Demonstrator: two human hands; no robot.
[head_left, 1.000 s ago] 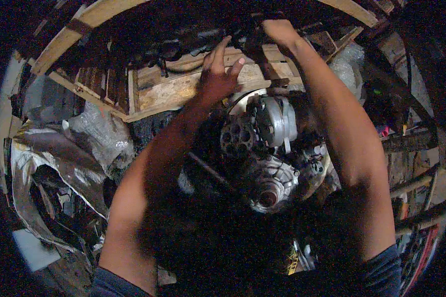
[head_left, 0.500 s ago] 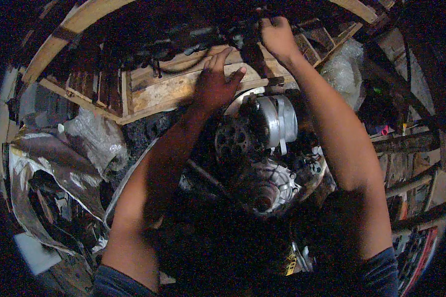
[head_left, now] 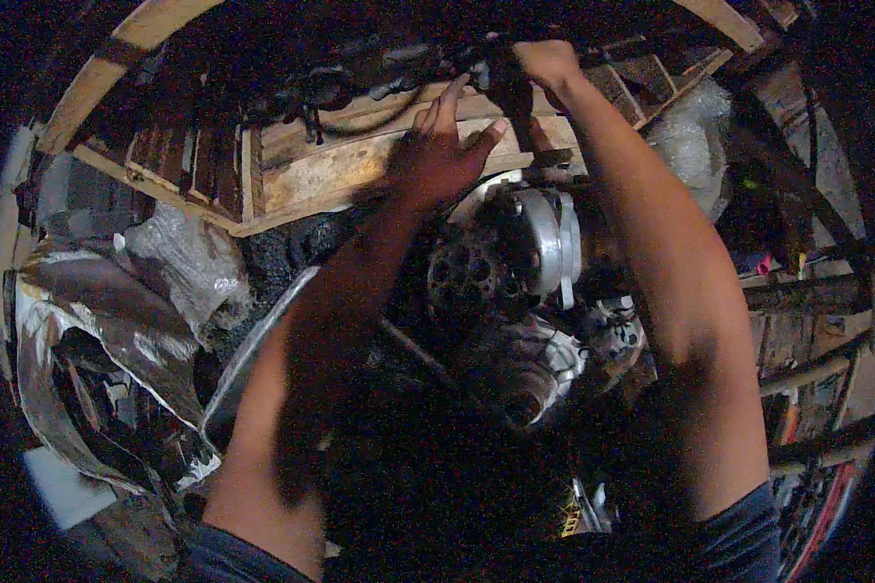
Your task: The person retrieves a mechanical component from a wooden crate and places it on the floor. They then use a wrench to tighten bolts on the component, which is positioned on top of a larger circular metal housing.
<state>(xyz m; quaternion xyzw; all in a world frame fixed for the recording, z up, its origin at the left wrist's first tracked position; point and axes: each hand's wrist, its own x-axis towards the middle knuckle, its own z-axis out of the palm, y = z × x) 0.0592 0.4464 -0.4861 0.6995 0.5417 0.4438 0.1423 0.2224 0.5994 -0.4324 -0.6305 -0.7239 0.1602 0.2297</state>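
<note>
Left hand (head_left: 441, 160) over planks (head_left: 326, 173); right hand (head_left: 548, 66) apparently curled.

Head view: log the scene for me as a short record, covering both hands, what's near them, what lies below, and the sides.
Left hand: fingers spread, over the wooden planks; contact unclear
Right hand: fingers curled beside the dark parts along the top; whether it grips anything is hidden
Below hands: rounded silver metal part, dark disc with holes, ribbed silver housing
Left side: crumpled clear plastic
Right side: clear plastic bundle
Light: dim, grainy
</note>
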